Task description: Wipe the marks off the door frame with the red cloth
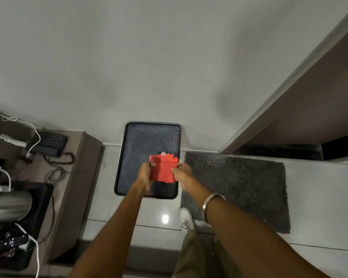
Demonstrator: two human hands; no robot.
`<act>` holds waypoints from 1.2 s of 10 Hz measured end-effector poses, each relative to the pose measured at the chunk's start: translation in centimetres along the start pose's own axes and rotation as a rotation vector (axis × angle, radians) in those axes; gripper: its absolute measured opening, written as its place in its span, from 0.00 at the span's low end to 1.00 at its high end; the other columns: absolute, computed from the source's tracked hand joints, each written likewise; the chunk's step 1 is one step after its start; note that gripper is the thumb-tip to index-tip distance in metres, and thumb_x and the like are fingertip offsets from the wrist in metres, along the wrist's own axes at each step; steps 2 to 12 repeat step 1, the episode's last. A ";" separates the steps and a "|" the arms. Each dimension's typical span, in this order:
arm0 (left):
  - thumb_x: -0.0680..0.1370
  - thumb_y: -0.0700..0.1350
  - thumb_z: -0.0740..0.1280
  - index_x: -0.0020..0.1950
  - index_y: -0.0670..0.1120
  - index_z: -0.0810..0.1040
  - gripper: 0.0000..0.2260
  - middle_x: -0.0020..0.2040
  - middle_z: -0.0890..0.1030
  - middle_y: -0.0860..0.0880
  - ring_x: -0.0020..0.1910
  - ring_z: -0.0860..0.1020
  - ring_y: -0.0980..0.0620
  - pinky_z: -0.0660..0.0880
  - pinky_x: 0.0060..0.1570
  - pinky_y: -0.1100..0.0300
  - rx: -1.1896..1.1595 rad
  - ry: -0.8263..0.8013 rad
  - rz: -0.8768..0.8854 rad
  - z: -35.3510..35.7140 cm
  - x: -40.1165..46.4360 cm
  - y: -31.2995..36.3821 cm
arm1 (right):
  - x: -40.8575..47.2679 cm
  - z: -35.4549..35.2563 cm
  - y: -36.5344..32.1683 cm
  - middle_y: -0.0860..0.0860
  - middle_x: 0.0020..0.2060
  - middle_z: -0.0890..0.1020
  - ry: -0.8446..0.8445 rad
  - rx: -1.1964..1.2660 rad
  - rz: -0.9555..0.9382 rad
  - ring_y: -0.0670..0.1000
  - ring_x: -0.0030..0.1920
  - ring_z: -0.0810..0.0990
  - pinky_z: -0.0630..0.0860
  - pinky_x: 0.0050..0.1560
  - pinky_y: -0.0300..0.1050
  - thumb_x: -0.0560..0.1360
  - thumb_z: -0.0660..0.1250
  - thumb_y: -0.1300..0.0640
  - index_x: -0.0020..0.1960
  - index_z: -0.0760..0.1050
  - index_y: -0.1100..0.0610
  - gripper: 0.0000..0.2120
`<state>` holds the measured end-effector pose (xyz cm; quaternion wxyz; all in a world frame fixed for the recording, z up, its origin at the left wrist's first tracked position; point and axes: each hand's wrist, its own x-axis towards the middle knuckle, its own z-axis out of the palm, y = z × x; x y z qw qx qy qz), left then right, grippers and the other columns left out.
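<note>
A folded red cloth [162, 167] is held between both hands, above a black tray on the floor. My left hand [144, 172] grips its left edge and my right hand [181, 172] pinches its right edge; a metal bangle circles the right wrist. The door frame [273, 101] runs diagonally at the upper right, a pale strip beside the brown door [319, 109]. No marks on the frame can be made out from here.
A black tray [129, 157] with a textured mat stands against the grey wall. A dark doormat [239, 187] lies to the right. At the left a low cabinet [82, 177] carries a phone [50, 145], cables and a steel kettle [8, 205]. My white shoe [186, 219] is below.
</note>
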<state>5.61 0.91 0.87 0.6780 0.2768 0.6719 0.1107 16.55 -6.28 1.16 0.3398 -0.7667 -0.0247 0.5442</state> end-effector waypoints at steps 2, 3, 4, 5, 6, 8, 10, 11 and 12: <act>0.85 0.40 0.59 0.67 0.39 0.78 0.13 0.64 0.80 0.41 0.71 0.74 0.37 0.71 0.66 0.50 0.213 0.101 0.201 -0.7 1.2 -0.1 | 0.4 0.8 -0.6 0.58 0.66 0.82 0.045 -0.146 -0.083 0.59 0.66 0.81 0.77 0.68 0.52 0.82 0.62 0.61 0.72 0.74 0.55 0.19; 0.85 0.40 0.59 0.67 0.39 0.78 0.13 0.64 0.80 0.41 0.71 0.74 0.37 0.71 0.66 0.50 0.213 0.101 0.201 -0.7 1.2 -0.1 | 0.4 0.8 -0.6 0.58 0.66 0.82 0.045 -0.146 -0.083 0.59 0.66 0.81 0.77 0.68 0.52 0.82 0.62 0.61 0.72 0.74 0.55 0.19; 0.85 0.40 0.59 0.67 0.39 0.78 0.13 0.64 0.80 0.41 0.71 0.74 0.37 0.71 0.66 0.50 0.213 0.101 0.201 -0.7 1.2 -0.1 | 0.4 0.8 -0.6 0.58 0.66 0.82 0.045 -0.146 -0.083 0.59 0.66 0.81 0.77 0.68 0.52 0.82 0.62 0.61 0.72 0.74 0.55 0.19; 0.85 0.40 0.59 0.67 0.39 0.78 0.13 0.64 0.80 0.41 0.71 0.74 0.37 0.71 0.66 0.50 0.213 0.101 0.201 -0.7 1.2 -0.1 | 0.4 0.8 -0.6 0.58 0.66 0.82 0.045 -0.146 -0.083 0.59 0.66 0.81 0.77 0.68 0.52 0.82 0.62 0.61 0.72 0.74 0.55 0.19; 0.85 0.40 0.59 0.67 0.39 0.78 0.13 0.64 0.80 0.41 0.71 0.74 0.37 0.71 0.66 0.50 0.213 0.101 0.201 -0.7 1.2 -0.1 | 0.4 0.8 -0.6 0.58 0.66 0.82 0.045 -0.146 -0.083 0.59 0.66 0.81 0.77 0.68 0.52 0.82 0.62 0.61 0.72 0.74 0.55 0.19; 0.85 0.40 0.59 0.67 0.39 0.78 0.13 0.64 0.80 0.41 0.71 0.74 0.37 0.71 0.66 0.50 0.213 0.101 0.201 -0.7 1.2 -0.1 | 0.4 0.8 -0.6 0.58 0.66 0.82 0.045 -0.146 -0.083 0.59 0.66 0.81 0.77 0.68 0.52 0.82 0.62 0.61 0.72 0.74 0.55 0.19; 0.85 0.40 0.59 0.67 0.39 0.78 0.13 0.64 0.80 0.41 0.71 0.74 0.37 0.71 0.66 0.50 0.213 0.101 0.201 -0.7 1.2 -0.1 | 0.4 0.8 -0.6 0.58 0.66 0.82 0.045 -0.146 -0.083 0.59 0.66 0.81 0.77 0.68 0.52 0.82 0.62 0.61 0.72 0.74 0.55 0.19; 0.85 0.40 0.59 0.67 0.39 0.78 0.13 0.64 0.80 0.41 0.71 0.74 0.37 0.71 0.66 0.50 0.213 0.101 0.201 -0.7 1.2 -0.1 | 0.4 0.8 -0.6 0.58 0.66 0.82 0.045 -0.146 -0.083 0.59 0.66 0.81 0.77 0.68 0.52 0.82 0.62 0.61 0.72 0.74 0.55 0.19; 0.85 0.40 0.59 0.67 0.39 0.78 0.13 0.64 0.80 0.41 0.71 0.74 0.37 0.71 0.66 0.50 0.213 0.101 0.201 -0.7 1.2 -0.1 | 0.4 0.8 -0.6 0.58 0.66 0.82 0.045 -0.146 -0.083 0.59 0.66 0.81 0.77 0.68 0.52 0.82 0.62 0.61 0.72 0.74 0.55 0.19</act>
